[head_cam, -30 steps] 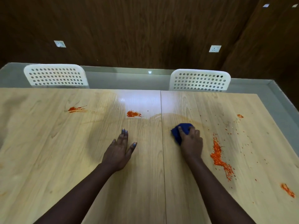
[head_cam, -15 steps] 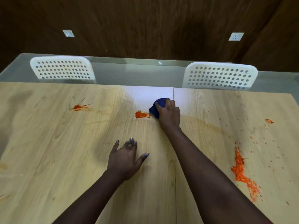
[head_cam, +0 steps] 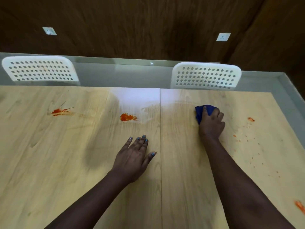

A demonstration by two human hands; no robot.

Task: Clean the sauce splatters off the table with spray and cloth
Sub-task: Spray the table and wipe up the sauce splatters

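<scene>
Sauce splatters are spread over the wooden table [head_cam: 49,162], and I go through them from left to right. At the far left lies a streaked red splatter [head_cam: 60,111], not touched. Near the middle, just left of the seam between the two boards, is a thicker orange blot [head_cam: 127,117]; a pale wet film begins beside it, probably from wiping.

The left hand [head_cam: 133,160] lies flat on the wood with the fingers spread and holds nothing. I think it is there to support the person, who must lean forward to reach the far side.

The right hand [head_cam: 211,123] is right of the seam, clenched on a bunched blue cloth [head_cam: 202,111] and pressing it on the table; the cloth sticks out beyond the fingers. Bunching it likely gives more pressure on the dirt.

Further right are a small orange spot [head_cam: 250,119] and many tiny specks [head_cam: 247,141], and one streak [head_cam: 300,206] at the right edge. Much cleaning is left, in my judgement. No spray bottle is visible. Two white chairs [head_cam: 39,70] stand behind the table.
</scene>
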